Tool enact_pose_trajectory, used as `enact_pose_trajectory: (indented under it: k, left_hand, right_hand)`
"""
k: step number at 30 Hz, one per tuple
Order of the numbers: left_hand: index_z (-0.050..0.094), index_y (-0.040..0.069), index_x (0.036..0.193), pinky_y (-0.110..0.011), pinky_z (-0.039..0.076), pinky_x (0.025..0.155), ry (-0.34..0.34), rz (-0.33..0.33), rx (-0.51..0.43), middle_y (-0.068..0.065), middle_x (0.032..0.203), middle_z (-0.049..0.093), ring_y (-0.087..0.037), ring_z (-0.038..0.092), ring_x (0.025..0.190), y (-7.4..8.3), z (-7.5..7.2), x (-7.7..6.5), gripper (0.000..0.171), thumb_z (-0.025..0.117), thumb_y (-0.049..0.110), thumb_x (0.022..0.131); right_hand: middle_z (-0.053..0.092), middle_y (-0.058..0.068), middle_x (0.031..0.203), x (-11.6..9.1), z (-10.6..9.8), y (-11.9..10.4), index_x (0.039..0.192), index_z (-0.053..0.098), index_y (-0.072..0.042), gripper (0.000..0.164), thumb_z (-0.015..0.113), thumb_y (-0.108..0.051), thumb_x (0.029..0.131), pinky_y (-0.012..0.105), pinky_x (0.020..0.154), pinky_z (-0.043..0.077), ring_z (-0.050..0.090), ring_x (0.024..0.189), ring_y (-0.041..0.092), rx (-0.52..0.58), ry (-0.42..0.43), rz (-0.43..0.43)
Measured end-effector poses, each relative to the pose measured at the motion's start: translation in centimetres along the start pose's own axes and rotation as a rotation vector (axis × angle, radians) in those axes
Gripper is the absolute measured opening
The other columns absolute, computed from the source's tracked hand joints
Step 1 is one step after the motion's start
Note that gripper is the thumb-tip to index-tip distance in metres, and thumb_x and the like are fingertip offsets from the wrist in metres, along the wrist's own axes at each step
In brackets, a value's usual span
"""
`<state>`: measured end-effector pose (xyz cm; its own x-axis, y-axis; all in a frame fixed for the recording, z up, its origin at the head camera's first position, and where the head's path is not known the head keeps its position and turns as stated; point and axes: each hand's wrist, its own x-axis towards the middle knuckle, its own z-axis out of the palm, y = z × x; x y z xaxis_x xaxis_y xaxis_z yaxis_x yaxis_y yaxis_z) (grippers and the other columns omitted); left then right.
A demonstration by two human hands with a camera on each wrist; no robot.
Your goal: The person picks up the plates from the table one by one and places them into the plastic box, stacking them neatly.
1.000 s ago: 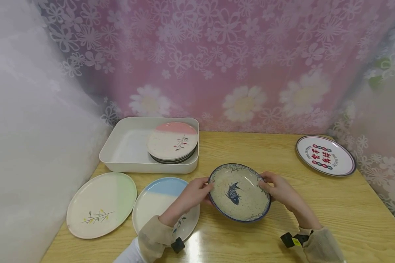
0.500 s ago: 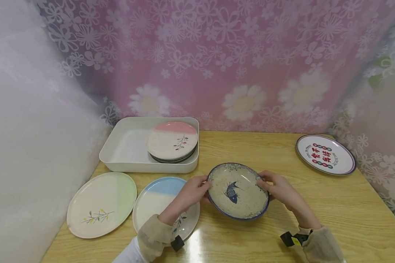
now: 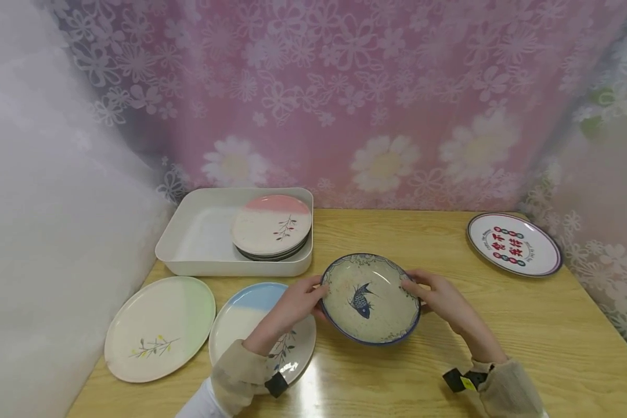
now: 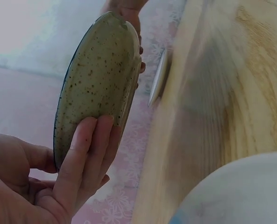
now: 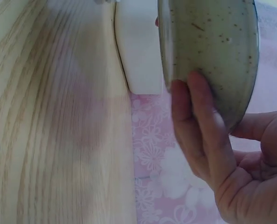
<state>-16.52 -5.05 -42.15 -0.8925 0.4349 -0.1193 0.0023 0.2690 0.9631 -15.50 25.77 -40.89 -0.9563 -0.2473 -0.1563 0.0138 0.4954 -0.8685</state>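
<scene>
A deep, round plate (image 3: 384, 307) with a blue rim and a blue fish painted inside is held above the table between both hands. My left hand (image 3: 298, 302) grips its left edge, thumb on the rim and fingers spread under the speckled underside (image 4: 98, 79). On the opposite edge my right hand (image 3: 441, 299) grips it the same way, its fingers (image 5: 206, 109) against the bottom. Below my left forearm lies a blue-and-white plate (image 3: 240, 325), partly covered by the arm.
A white bin (image 3: 193, 267) at the back left holds a stack of plates topped by a pink-and-white plate (image 3: 266, 229). A green-and-white plate (image 3: 157, 319) lies at the left. An oval plate (image 3: 538, 252) with red lettering sits at the back right of the wooden table (image 3: 386, 232).
Both hands have shifted the fish plate slightly left and a little toward the back. The other plates and the bin stay where they were.
</scene>
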Motion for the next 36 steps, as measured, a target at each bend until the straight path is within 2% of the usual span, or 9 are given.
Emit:
enact_pose_trajectory:
  k: [4, 6, 10, 14, 16, 19, 23, 28, 36]
  left_hand:
    - [0.059, -0.008, 0.130, -0.044, 0.059, 0.086, 0.013, 0.014, -0.063, -0.019, 0.087, 0.074, -0.041, 0.073, 0.074, 0.2, -0.9, 0.0, 0.035, 0.046, 0.013, 0.106]
    - [0.061, -0.009, 0.126, -0.042, 0.060, 0.082, 0.041, 0.014, -0.076, -0.017, 0.083, 0.072, -0.036, 0.073, 0.070, 0.5, -1.4, 0.1, 0.033, 0.046, 0.012, 0.105]
    - [0.064, -0.009, 0.113, -0.038, 0.062, 0.071, 0.134, 0.008, -0.091, -0.010, 0.077, 0.068, -0.023, 0.070, 0.064, 1.1, -2.8, 0.3, 0.028, 0.046, 0.011, 0.105]
    - [0.065, -0.009, 0.109, -0.036, 0.062, 0.073, 0.233, 0.003, -0.107, -0.007, 0.076, 0.069, -0.020, 0.071, 0.065, 1.6, -4.8, 0.6, 0.029, 0.045, 0.012, 0.105]
    - [0.065, -0.010, 0.109, -0.030, 0.061, 0.072, 0.280, -0.004, -0.119, -0.008, 0.077, 0.071, -0.015, 0.071, 0.063, 1.8, -5.8, 0.7, 0.030, 0.045, 0.012, 0.104]
    - [0.065, -0.011, 0.113, -0.027, 0.060, 0.078, 0.342, -0.007, -0.138, -0.012, 0.084, 0.073, -0.010, 0.071, 0.064, 2.1, -7.4, 0.9, 0.032, 0.044, 0.012, 0.104]
    - [0.062, -0.012, 0.124, -0.036, 0.056, 0.096, 0.411, -0.022, -0.176, -0.015, 0.095, 0.074, -0.010, 0.074, 0.069, 2.2, -9.4, 1.4, 0.037, 0.040, 0.013, 0.106]
    - [0.056, -0.010, 0.132, -0.045, 0.043, 0.111, 0.483, -0.049, -0.227, -0.005, 0.083, 0.075, -0.011, 0.075, 0.071, 1.4, -11.2, 2.3, 0.040, 0.037, 0.015, 0.108]
    - [0.049, -0.011, 0.140, -0.044, 0.030, 0.120, 0.539, -0.083, -0.269, 0.001, 0.071, 0.072, -0.011, 0.075, 0.073, -0.3, -12.5, 3.1, 0.043, 0.034, 0.016, 0.110]
  right_hand:
    - [0.054, 0.032, 0.133, 0.2, 0.0, -0.4, 0.147, 0.040, 0.010, 0.057, 0.046, -0.031, 0.109, 0.036, 0.069, 0.060, 0.067, 0.094, 0.024, 0.084, 0.030, -0.030]
    - [0.053, 0.032, 0.130, 0.1, -0.2, -0.5, 0.148, 0.039, 0.009, 0.056, 0.042, -0.032, 0.111, 0.038, 0.067, 0.061, 0.068, 0.087, 0.022, 0.134, 0.043, -0.056]
    - [0.058, 0.027, 0.118, 0.0, -0.6, -0.4, 0.147, 0.041, 0.006, 0.053, 0.039, -0.033, 0.111, 0.041, 0.064, 0.062, 0.070, 0.077, 0.022, 0.188, 0.046, -0.109]
    - [0.063, 0.022, 0.110, -0.2, -1.0, -0.1, 0.145, 0.045, 0.005, 0.051, 0.039, -0.033, 0.111, 0.041, 0.063, 0.062, 0.071, 0.074, 0.025, 0.183, 0.044, -0.129]
    - [0.064, 0.021, 0.108, -0.3, -1.0, 0.0, 0.144, 0.046, 0.006, 0.051, 0.040, -0.033, 0.111, 0.040, 0.063, 0.062, 0.070, 0.074, 0.025, 0.174, 0.045, -0.129]
    - [0.065, 0.019, 0.106, -0.3, -1.0, 0.3, 0.141, 0.049, 0.005, 0.049, 0.041, -0.033, 0.111, 0.039, 0.064, 0.062, 0.071, 0.074, 0.025, 0.168, 0.046, -0.126]
    - [0.064, 0.019, 0.106, -0.3, -1.1, 0.5, 0.140, 0.051, 0.005, 0.049, 0.041, -0.033, 0.111, 0.039, 0.065, 0.062, 0.071, 0.074, 0.026, 0.162, 0.041, -0.127]
    - [0.065, 0.018, 0.106, -0.3, -1.2, 0.7, 0.139, 0.051, 0.008, 0.051, 0.041, -0.033, 0.111, 0.038, 0.066, 0.062, 0.070, 0.075, 0.025, 0.157, 0.035, -0.127]
    - [0.062, 0.019, 0.103, -0.6, -1.1, 1.2, 0.136, 0.054, 0.006, 0.050, 0.042, -0.035, 0.110, 0.039, 0.066, 0.062, 0.070, 0.075, 0.026, 0.172, 0.069, -0.104]
